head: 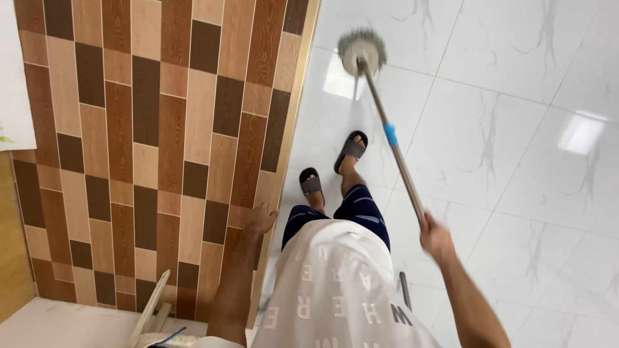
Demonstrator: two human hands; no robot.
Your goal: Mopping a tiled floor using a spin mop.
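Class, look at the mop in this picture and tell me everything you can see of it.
The mop has a round head of grey-green fringe around a pale disc, lying flat on the glossy white marble-look floor tiles near the tiled wall's edge. A long, thin, metal-looking handle with a blue collar partway along slants from the head down to the right hand, which grips its upper end. Nothing else touches it; the left hand rests against the brown tiled wall.

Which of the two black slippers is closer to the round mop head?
The slipper farther ahead, nearest the mop head and beside the pole. The other slipper sits farther back, closer to the brown tiled wall.
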